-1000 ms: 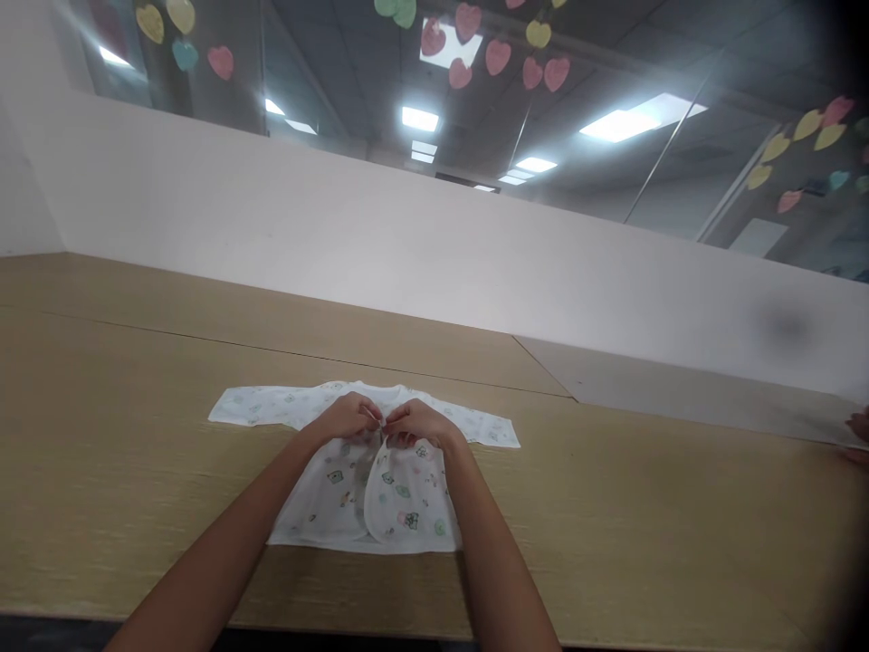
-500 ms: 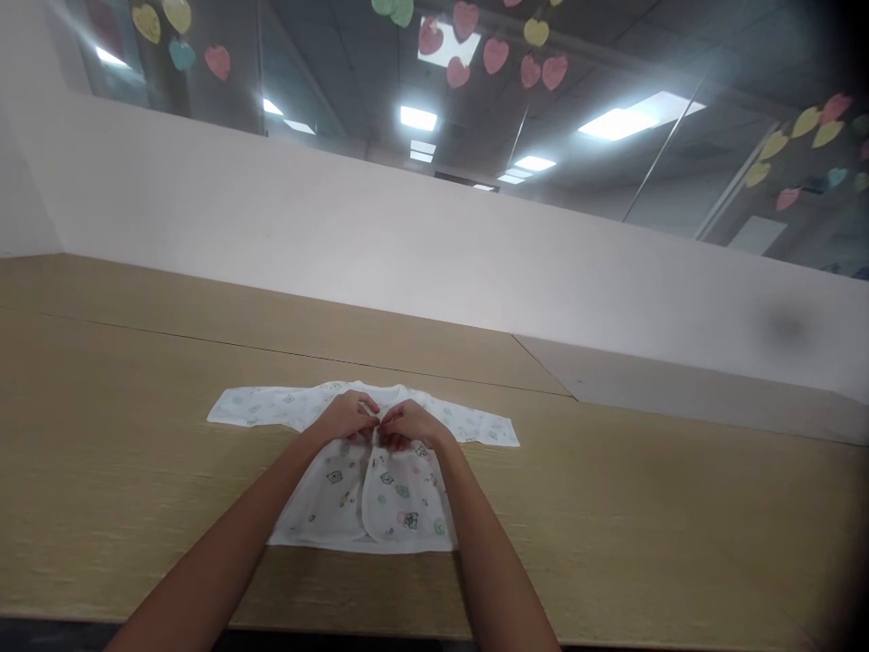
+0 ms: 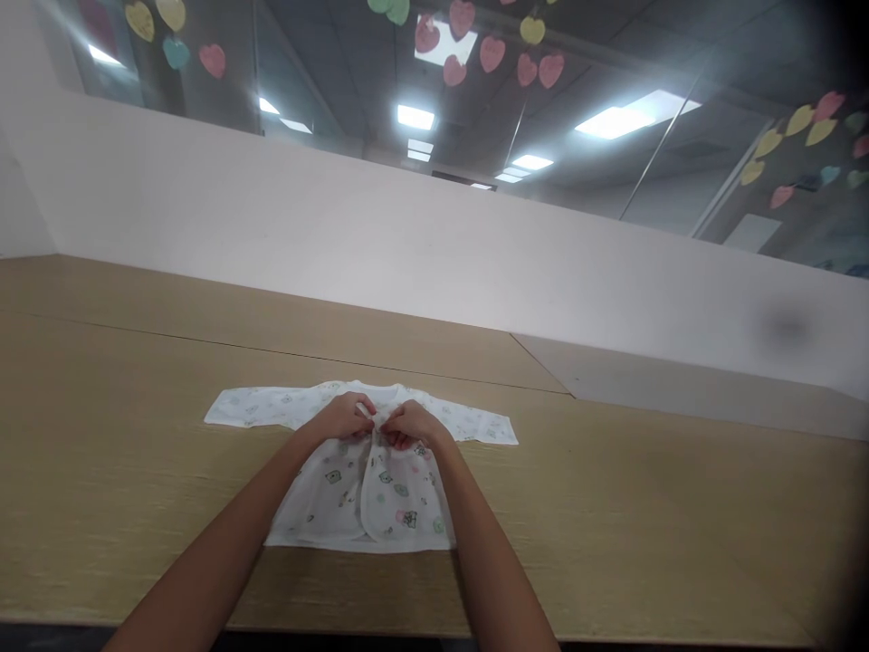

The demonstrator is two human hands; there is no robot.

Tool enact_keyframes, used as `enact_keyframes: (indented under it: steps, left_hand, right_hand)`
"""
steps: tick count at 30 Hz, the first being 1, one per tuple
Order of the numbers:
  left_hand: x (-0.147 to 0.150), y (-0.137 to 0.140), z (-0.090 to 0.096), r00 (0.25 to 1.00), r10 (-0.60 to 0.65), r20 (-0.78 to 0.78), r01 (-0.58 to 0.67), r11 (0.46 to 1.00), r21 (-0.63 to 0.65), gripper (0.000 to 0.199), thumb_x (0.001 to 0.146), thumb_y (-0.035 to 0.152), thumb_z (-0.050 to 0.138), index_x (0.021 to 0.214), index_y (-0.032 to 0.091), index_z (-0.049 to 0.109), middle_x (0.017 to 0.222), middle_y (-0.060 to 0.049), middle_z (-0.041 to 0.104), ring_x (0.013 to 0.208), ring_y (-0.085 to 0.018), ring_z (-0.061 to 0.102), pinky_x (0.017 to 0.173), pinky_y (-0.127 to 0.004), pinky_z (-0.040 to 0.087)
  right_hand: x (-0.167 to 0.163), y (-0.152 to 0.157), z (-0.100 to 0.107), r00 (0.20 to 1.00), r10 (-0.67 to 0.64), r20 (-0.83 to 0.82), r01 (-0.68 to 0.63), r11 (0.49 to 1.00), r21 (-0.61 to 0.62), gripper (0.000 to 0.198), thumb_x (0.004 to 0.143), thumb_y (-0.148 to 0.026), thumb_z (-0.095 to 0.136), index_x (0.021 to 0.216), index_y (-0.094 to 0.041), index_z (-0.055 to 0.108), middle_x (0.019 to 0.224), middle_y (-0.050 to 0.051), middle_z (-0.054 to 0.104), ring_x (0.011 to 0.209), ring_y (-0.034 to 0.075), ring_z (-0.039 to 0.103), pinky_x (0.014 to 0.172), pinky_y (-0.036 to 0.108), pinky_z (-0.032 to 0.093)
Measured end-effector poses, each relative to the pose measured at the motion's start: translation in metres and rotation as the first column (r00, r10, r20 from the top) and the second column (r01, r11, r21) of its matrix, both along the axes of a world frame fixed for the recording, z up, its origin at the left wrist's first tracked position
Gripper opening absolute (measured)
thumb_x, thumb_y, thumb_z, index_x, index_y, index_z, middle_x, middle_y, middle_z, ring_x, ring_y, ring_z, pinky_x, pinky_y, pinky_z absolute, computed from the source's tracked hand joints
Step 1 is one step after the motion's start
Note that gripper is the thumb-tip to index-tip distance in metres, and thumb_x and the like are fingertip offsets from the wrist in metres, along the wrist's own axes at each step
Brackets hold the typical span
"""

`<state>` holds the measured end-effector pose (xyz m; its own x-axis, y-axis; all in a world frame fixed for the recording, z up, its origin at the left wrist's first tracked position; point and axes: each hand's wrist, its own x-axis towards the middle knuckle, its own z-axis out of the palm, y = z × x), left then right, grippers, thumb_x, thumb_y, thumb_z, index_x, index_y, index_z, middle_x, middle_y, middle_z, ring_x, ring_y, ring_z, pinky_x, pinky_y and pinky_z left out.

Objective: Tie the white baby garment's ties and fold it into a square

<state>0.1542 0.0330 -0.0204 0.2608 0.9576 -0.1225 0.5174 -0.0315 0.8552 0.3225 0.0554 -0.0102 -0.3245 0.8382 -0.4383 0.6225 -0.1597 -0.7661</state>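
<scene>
We've got the shirt (image 3: 407, 493) flat on the table (image 3: 625, 534), sleeves spread: done. Our left hand (image 3: 348, 417) and right hand (image 3: 412, 423) both pinch its front below the collar. Can't tell if anything's fastened there; shirt's lower front looks loose, probably left.

Ceiling lights (image 3: 415, 118) glare hazily above a dimmer table (image 3: 644, 525), while 1 blurry dark smudge (image 3: 784, 327) spots the white wall (image 3: 326, 226).
</scene>
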Motion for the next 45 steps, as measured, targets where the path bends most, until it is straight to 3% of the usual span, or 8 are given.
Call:
enact_keyframes:
  steps: [5, 11, 17, 21, 28, 34, 45]
  left_hand:
    - [-0.002, -0.008, 0.009, 0.985, -0.154, 0.078, 0.167, 0.964, -0.205, 0.042, 0.064, 0.03, 0.055, 0.104, 0.019, 0.051, 0.073, -0.002, 0.067, 0.063, -0.015, 0.063, 0.049, -0.021, 0.038]
    - [-0.004, -0.007, 0.012, 0.929, -0.354, 0.105, 0.368, 0.91, -0.189, 0.038, 0.056, 0.016, 0.056, 0.093, 0.02, 0.049, 0.065, 0.003, 0.064, 0.056, -0.013, 0.058, 0.048, -0.021, 0.035]
    - [-0.001, -0.003, 0.007, 0.932, -0.335, 0.136, 0.353, 0.925, -0.143, 0.025, 0.052, 0.016, 0.062, 0.068, 0.019, 0.044, 0.062, 0.003, 0.063, 0.054, -0.012, 0.056, 0.05, -0.023, 0.038]
    - [-0.001, -0.004, 0.006, 0.938, -0.334, 0.091, 0.344, 0.929, -0.139, 0.034, 0.049, 0.026, 0.071, 0.065, 0.019, 0.041, 0.066, 0.001, 0.066, 0.06, -0.014, 0.058, 0.053, -0.024, 0.041]
    - [-0.002, -0.005, 0.003, 0.921, -0.38, -0.091, 0.375, 0.925, -0.062, 0.036, 0.046, 0.027, 0.073, 0.064, 0.019, 0.043, 0.068, 0.002, 0.065, 0.067, -0.017, 0.06, 0.054, -0.023, 0.041]
    - [-0.002, -0.006, 0.007, 0.912, -0.403, 0.072, 0.409, 0.902, -0.139, 0.036, 0.051, 0.023, 0.069, 0.067, 0.02, 0.037, 0.062, 0.005, 0.059, 0.057, -0.011, 0.052, 0.05, -0.022, 0.035]
    - [-0.005, -0.004, 0.009, 0.904, -0.401, 0.15, 0.424, 0.884, -0.197, 0.043, 0.051, 0.028, 0.074, 0.069, 0.021, 0.035, 0.061, 0.004, 0.06, 0.054, -0.012, 0.054, 0.049, -0.023, 0.036]
  right_hand:
    - [0.005, -0.009, 0.017, 0.97, 0.235, 0.06, -0.234, 0.972, -0.024, 0.021, 0.069, -0.029, 0.066, 0.061, -0.011, 0.059, 0.044, -0.002, 0.052, 0.038, 0.006, 0.044, 0.036, 0.016, 0.033]
    - [0.004, -0.016, 0.025, 0.899, 0.418, 0.133, -0.403, 0.907, -0.123, 0.031, 0.065, -0.041, 0.069, 0.063, -0.011, 0.063, 0.044, -0.003, 0.051, 0.038, 0.006, 0.042, 0.037, 0.018, 0.033]
    - [0.002, -0.017, 0.025, 0.885, 0.424, 0.194, -0.403, 0.905, -0.138, 0.024, 0.066, -0.034, 0.069, 0.059, -0.012, 0.061, 0.048, -0.002, 0.054, 0.039, 0.007, 0.046, 0.039, 0.018, 0.036]
    - [0.004, -0.018, 0.025, 0.893, 0.421, 0.161, -0.397, 0.904, -0.159, 0.014, 0.069, -0.02, 0.063, 0.059, -0.012, 0.06, 0.049, -0.002, 0.056, 0.041, 0.008, 0.05, 0.044, 0.019, 0.043]
    - [0.007, -0.017, 0.024, 0.899, 0.42, 0.125, -0.393, 0.899, -0.195, 0.012, 0.067, -0.02, 0.066, 0.061, -0.01, 0.062, 0.049, -0.002, 0.057, 0.04, 0.007, 0.05, 0.045, 0.018, 0.044]
    - [0.01, -0.014, 0.023, 0.888, 0.458, 0.043, -0.446, 0.88, -0.165, 0.007, 0.066, -0.018, 0.064, 0.063, -0.012, 0.062, 0.05, -0.003, 0.056, 0.041, 0.006, 0.05, 0.045, 0.017, 0.044]
    - [0.01, -0.016, 0.026, 0.895, 0.446, 0.01, -0.439, 0.885, -0.156, 0.01, 0.065, -0.02, 0.066, 0.065, -0.011, 0.062, 0.049, -0.004, 0.055, 0.04, 0.006, 0.049, 0.042, 0.017, 0.043]
